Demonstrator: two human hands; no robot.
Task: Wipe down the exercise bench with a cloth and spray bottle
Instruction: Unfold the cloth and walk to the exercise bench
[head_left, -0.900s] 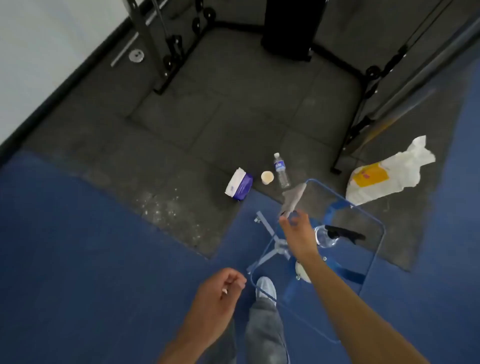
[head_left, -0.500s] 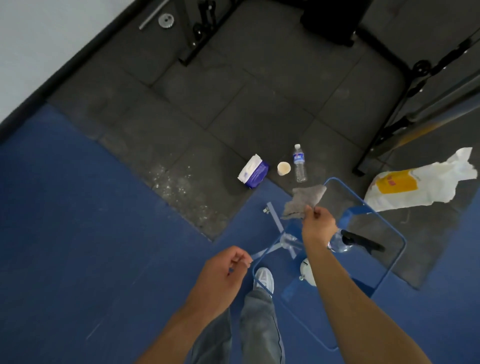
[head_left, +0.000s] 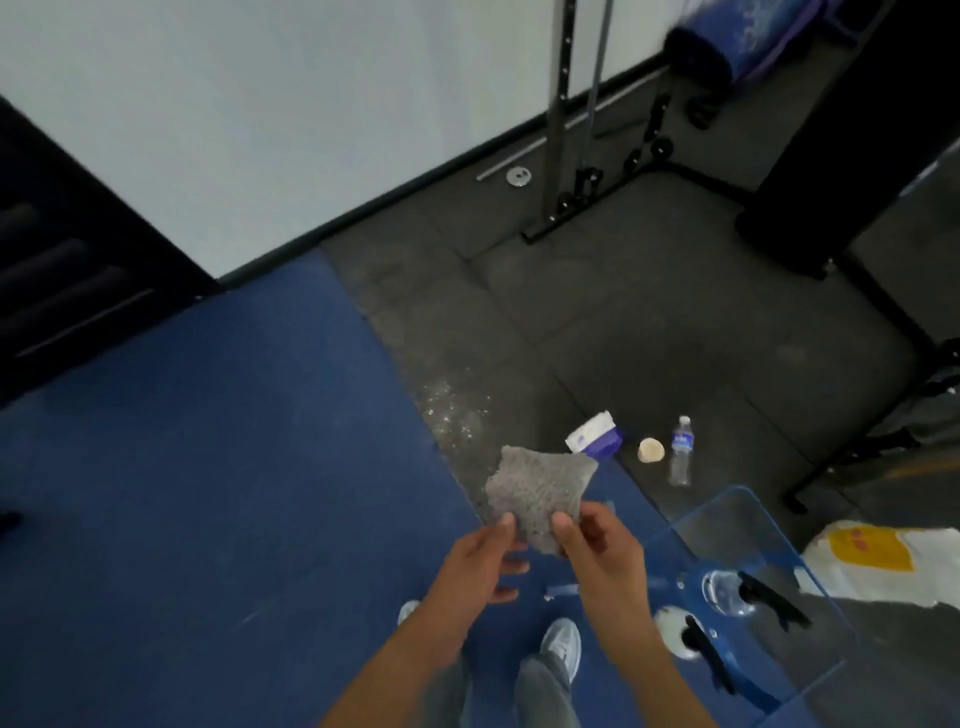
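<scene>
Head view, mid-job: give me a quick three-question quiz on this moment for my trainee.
1. True or false: only the right grip holds the grey cloth.
2. What stands on the dark floor between the wipes pack and the water bottle? A) a dumbbell B) a small cup C) a sponge
3. Fill in: the clear spray bottle is on the person's ____ side.
Key: 1 false, the left grip pinches the cloth too; 2 B; 3 right.
</scene>
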